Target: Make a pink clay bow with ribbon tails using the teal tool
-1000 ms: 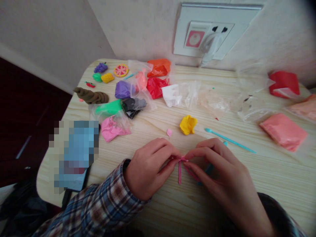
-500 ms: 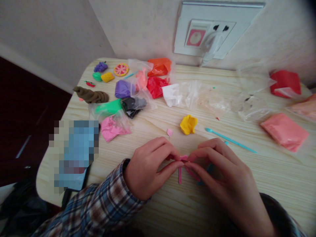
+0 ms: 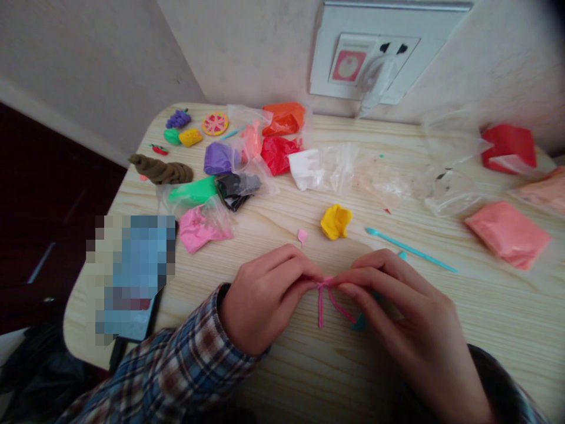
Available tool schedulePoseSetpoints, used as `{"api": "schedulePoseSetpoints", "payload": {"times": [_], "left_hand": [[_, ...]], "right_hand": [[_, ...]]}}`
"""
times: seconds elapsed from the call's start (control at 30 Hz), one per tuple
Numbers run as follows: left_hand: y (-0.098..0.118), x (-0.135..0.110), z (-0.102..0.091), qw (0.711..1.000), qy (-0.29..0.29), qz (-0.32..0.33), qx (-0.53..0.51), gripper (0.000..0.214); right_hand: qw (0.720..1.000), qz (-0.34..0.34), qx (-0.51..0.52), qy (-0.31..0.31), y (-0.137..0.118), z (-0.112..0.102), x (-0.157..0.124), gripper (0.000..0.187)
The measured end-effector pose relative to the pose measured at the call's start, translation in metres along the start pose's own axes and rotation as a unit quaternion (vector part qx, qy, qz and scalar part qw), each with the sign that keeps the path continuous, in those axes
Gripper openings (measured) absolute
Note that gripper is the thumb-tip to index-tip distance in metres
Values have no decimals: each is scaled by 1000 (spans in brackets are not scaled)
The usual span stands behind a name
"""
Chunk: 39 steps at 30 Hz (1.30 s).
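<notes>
Between my hands is a small pink clay bow (image 3: 321, 307) with two thin tails, one straight down and one slanting right. My left hand (image 3: 269, 297) pinches its left side between thumb and fingers. On the other side, my right hand (image 3: 406, 306) has thumb and fingertips closed at the bow's right loop; the fingers hide part of it. A blue modelling tool (image 3: 359, 322) lies partly covered under my right hand, near the slanting tail. Just beyond the hands are a lump of yellow clay (image 3: 336, 222), a pale pink scrap (image 3: 302, 237) and another blue tool (image 3: 410, 249).
Bags of clay, among them pink (image 3: 198, 229), green (image 3: 194, 191) and red (image 3: 278, 156), crowd the left back. Small clay fruits (image 3: 179, 119) and a brown twisted coil (image 3: 163, 171) stand beyond. A phone (image 3: 141, 277) lies left; a salmon clay pack (image 3: 507, 234) lies right.
My thumbs have drawn back slightly from the bow's middle, so its knot and both tails show more plainly. Both hands stay in nearly the same place.
</notes>
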<state>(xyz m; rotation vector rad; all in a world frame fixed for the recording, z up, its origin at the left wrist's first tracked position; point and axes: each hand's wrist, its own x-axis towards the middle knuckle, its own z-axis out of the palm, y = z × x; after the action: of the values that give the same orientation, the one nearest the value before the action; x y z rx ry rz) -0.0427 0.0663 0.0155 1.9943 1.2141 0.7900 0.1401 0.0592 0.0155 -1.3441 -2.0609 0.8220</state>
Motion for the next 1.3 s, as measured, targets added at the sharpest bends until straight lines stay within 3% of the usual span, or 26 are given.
{"api": "schedulePoseSetpoints", "payload": {"times": [0.27,0.43,0.57,1.0,1.3], "left_hand": [[2,0,0,1000,-6,-4,3,16],[2,0,1,1000,9,-13,9,7],[1,0,0,1000,14,-8,15,14],[1,0,-2,1000,7,-24,5,10],[1,-6,-1,996,36,22,78,17]], "right_hand": [[1000,3,-8,11,0,2,1,9],[1000,-1,-13,1,0,2,0,12],[1000,-9,-21,1,0,2,0,12],[999,-10,-39,6,3,-3,-1,8],[988,-113,-76,-74,3,-6,-10,10]]}}
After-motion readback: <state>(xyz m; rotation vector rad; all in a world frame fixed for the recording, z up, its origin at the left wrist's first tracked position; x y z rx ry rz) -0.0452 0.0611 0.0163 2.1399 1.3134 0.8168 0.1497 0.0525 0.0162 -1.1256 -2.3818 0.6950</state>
